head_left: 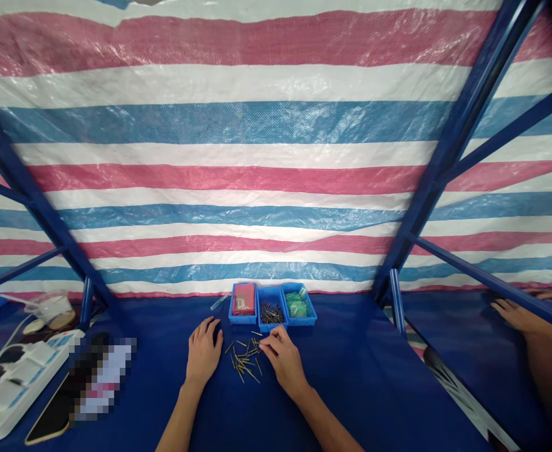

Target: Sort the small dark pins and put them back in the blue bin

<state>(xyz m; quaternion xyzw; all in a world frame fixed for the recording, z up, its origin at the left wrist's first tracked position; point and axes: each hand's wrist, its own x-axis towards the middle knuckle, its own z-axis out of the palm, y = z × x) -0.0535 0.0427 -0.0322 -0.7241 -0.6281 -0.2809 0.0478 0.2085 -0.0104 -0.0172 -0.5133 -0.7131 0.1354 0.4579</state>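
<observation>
My left hand (203, 351) lies palm down on the blue table cover (341, 389), fingers stretched and slightly apart, holding nothing. My right hand (282, 358) rests to the right of a loose heap of several small metal pins (245, 359), its thumb and forefinger pinched together at the pile's upper right edge; what is between them is too small to make out. Just beyond the hands stand three small blue bins: the left bin (243, 302) holds red parts, the middle bin (272, 309) dark pins, the right bin (299, 304) green parts.
A white power strip (19, 383) with cables lies at the left, beside a phone (49, 420) and a clear plastic cup (49, 306). Blue metal frame bars (449, 150) rise on both sides before a striped tarp. Another person's hand (514, 312) rests at the right.
</observation>
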